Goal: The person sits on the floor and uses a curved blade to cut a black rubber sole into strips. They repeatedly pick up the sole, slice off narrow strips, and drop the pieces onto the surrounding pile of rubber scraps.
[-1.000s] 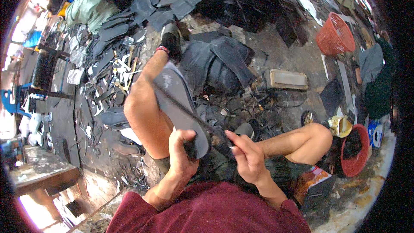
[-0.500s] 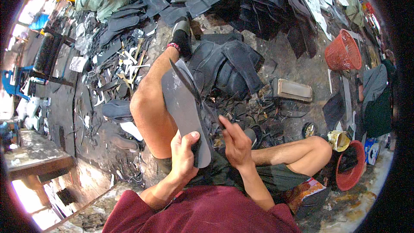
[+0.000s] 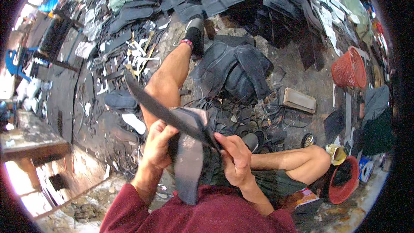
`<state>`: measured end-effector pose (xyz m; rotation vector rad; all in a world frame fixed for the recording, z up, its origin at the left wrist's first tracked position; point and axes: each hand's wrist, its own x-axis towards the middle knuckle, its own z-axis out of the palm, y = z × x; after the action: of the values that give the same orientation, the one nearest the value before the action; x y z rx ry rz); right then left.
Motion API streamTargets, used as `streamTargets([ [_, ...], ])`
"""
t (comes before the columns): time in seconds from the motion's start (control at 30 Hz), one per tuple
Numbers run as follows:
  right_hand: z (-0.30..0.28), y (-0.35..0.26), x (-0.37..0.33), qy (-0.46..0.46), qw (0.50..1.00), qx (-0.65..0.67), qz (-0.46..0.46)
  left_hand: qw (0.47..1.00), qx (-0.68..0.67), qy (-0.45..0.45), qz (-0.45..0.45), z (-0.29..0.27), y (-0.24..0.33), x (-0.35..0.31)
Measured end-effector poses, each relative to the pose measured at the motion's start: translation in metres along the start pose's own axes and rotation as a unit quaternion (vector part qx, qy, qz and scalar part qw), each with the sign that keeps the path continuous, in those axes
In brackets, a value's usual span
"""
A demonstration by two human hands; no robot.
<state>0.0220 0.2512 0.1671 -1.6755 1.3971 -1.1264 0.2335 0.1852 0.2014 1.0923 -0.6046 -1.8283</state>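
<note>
Left grip (image 3: 158, 144) closed on the grey sole (image 3: 188, 164) by its left edge, thumb uppermost; sole lies immediately right of this grip and left of my right grip (image 3: 237, 159), long axis close to fore-and-aft, near end toward my maroon shirt (image 3: 207, 215); left is the nearer hand to it.

Dark strip (image 3: 161, 108) slants across the sole's far part; one end reaches forward-left beyond my left grip, the other comes to my right fingertips, so the right is nearer that end; right grip narrow, fingers curled, but I cannot tell whether it pinches the strip; dark padded pieces (image 3: 237, 71) lie on the floor ahead of both grips.
</note>
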Motion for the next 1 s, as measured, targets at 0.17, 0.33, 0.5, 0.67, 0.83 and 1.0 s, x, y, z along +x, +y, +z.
streamTargets([
  [0.17,-0.011,0.044,-0.102,0.011,0.998,-0.025,0.062,0.993,-0.052,0.015,-0.100,-0.010,0.009,-0.007],
  [0.33,-0.027,0.030,-0.054,-0.024,0.994,-0.094,0.047,0.994,-0.024,-0.007,-0.104,-0.008,0.009,0.002],
  [0.5,-0.059,0.019,0.026,-0.132,0.986,-0.103,-0.017,0.996,0.029,-0.016,-0.086,-0.008,0.018,0.003],
  [0.67,-0.072,0.003,0.086,-0.256,0.960,-0.105,-0.042,0.987,0.098,-0.009,-0.128,-0.007,0.015,0.006],
  [0.83,-0.047,-0.006,0.133,-0.359,0.922,-0.117,-0.090,0.965,0.192,-0.061,-0.168,-0.006,0.022,0.005],
  [1.0,-0.070,0.002,0.109,-0.320,0.944,0.073,0.034,0.922,0.144,-0.291,-0.210,-0.027,0.022,0.018],
])
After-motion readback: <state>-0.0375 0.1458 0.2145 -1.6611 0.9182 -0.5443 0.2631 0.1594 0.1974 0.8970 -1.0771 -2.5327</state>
